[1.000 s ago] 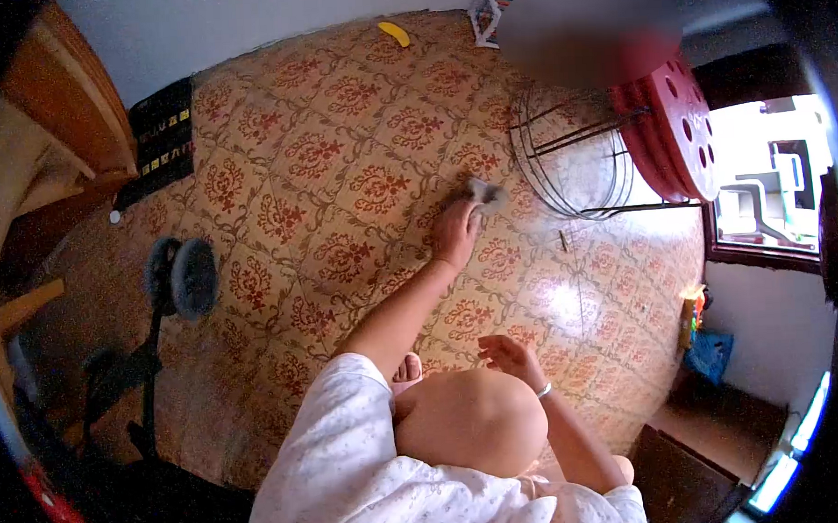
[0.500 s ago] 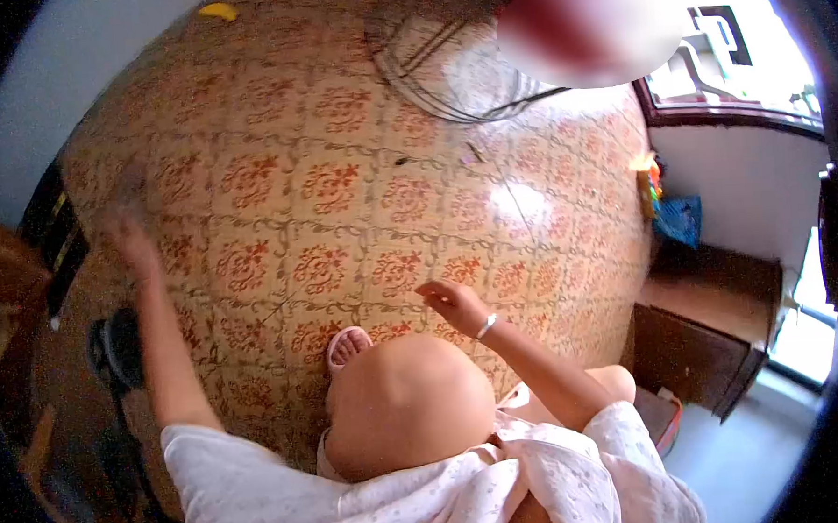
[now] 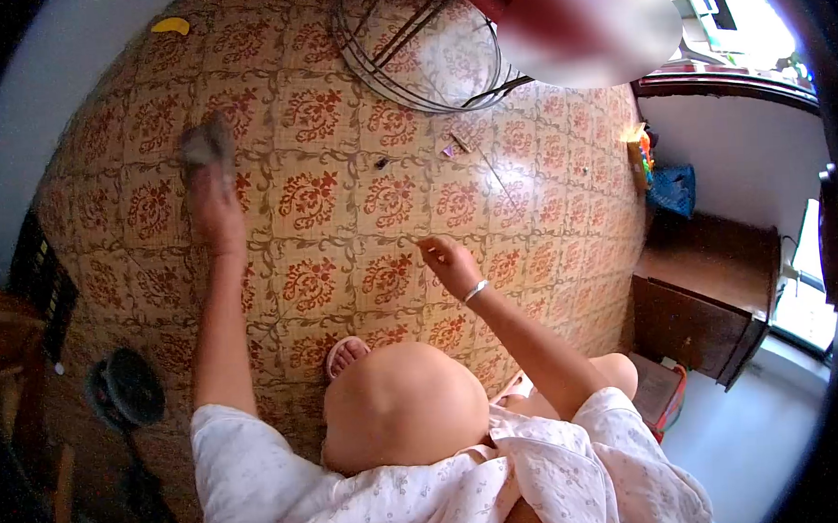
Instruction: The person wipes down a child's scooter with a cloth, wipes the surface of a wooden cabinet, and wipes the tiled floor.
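Observation:
My left hand [image 3: 216, 207] reaches forward over the patterned floor, gripping a blurred grey cloth-like thing [image 3: 206, 143]. Motion smears its outline, and whether it touches the floor I cannot tell. Held in front of my knee is my right hand [image 3: 449, 265], a silver bangle on its wrist. Its fingers are loosely bent with a gap by the thumb, and nothing shows in them. Beyond my hands, a small dark bit [image 3: 382, 163] and a scrap with a thin stick [image 3: 459, 145] lie on the floor.
A round metal frame [image 3: 421, 98] stands ahead, beside a blurred patch. A yellow curved object [image 3: 170, 26] lies near the left wall. To the right are a brown wooden cabinet [image 3: 693, 320] and a blue bag [image 3: 673, 190]. A dark round-topped object [image 3: 130, 386] stands at left.
My left hand has swept right and slightly inward from the left side with the grey thing. My right hand has risen slightly. The view has shifted a little.

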Demonstrator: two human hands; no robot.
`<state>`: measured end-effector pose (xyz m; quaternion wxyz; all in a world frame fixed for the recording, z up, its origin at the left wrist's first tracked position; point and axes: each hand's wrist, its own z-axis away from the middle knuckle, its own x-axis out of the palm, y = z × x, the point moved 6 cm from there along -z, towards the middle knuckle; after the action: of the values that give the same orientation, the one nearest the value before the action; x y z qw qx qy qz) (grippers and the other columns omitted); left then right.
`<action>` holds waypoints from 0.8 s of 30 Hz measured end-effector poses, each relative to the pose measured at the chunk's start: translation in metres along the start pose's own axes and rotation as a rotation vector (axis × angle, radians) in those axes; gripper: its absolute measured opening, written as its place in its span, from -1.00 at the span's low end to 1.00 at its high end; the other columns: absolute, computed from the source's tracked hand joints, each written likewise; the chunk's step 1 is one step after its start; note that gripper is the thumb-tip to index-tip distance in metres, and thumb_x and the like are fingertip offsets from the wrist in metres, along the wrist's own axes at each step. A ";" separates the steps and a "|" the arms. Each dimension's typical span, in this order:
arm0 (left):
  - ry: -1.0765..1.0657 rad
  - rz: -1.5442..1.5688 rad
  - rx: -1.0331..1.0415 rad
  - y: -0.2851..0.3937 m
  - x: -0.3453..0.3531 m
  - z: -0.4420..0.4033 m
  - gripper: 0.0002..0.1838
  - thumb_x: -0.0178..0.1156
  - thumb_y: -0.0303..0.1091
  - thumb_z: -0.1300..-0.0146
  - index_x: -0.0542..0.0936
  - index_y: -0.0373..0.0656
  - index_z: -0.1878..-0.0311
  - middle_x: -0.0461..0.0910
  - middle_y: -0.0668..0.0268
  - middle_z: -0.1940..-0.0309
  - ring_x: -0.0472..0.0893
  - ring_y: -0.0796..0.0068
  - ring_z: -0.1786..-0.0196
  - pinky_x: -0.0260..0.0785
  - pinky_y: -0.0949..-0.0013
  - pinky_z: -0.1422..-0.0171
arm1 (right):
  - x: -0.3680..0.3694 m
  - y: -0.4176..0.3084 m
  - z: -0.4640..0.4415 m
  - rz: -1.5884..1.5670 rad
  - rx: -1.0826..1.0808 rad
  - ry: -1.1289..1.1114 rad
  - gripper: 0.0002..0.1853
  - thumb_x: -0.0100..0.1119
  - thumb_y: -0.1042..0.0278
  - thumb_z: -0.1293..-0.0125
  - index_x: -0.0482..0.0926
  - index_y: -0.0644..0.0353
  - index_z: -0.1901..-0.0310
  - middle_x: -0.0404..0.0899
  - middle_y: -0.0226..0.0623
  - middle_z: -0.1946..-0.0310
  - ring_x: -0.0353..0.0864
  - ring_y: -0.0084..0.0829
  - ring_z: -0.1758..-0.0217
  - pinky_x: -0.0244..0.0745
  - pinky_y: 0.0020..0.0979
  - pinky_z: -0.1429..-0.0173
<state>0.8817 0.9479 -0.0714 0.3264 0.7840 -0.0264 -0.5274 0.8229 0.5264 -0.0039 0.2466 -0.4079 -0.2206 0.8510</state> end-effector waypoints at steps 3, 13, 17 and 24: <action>-0.184 0.115 0.063 0.070 0.026 0.020 -0.63 0.05 -0.39 -0.40 0.48 -0.04 -0.25 0.50 0.15 -0.15 0.49 0.11 -0.18 0.35 0.13 -0.29 | -0.007 0.009 -0.024 0.004 -0.052 0.130 -0.78 0.18 0.44 -0.33 0.60 0.19 0.01 0.67 -0.18 0.20 0.69 -0.35 0.20 0.59 -0.40 0.09; -0.335 0.927 -0.492 0.103 0.022 0.075 -0.69 -0.01 -0.40 -0.42 0.47 -0.15 -0.19 0.52 0.23 -0.10 0.48 0.25 -0.19 0.28 0.25 -0.29 | -0.023 -0.071 -0.117 0.070 -0.350 0.444 -0.62 0.15 0.46 -0.27 0.48 0.06 -0.13 0.53 -0.15 0.05 0.61 -0.28 0.03 0.54 -0.30 0.08; -0.191 0.912 -0.983 0.063 -0.023 0.082 -0.52 0.05 -0.18 -0.42 0.37 -0.19 -0.32 0.40 0.15 -0.25 0.41 0.21 -0.27 0.24 0.20 -0.34 | -0.011 -0.054 -0.145 0.178 -0.133 0.472 -0.62 0.19 0.47 -0.15 0.51 0.09 -0.05 0.52 -0.20 0.12 0.56 -0.14 0.07 0.49 -0.24 0.02; 0.056 0.845 -1.089 0.003 -0.060 0.031 -0.21 0.04 0.08 -0.42 0.00 -0.10 -0.53 0.10 0.12 -0.47 0.12 0.12 -0.50 -0.01 0.06 -0.52 | -0.007 -0.072 -0.097 0.196 -0.123 0.137 -0.67 0.10 0.37 -0.30 0.43 0.27 -0.06 0.45 0.04 -0.04 0.40 0.14 -0.14 0.38 -0.05 -0.17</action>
<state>0.8304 0.9535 -0.0282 0.8520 0.4439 -0.0527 -0.2725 0.9223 0.5952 -0.0139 0.1510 -0.4989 -0.2141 0.8261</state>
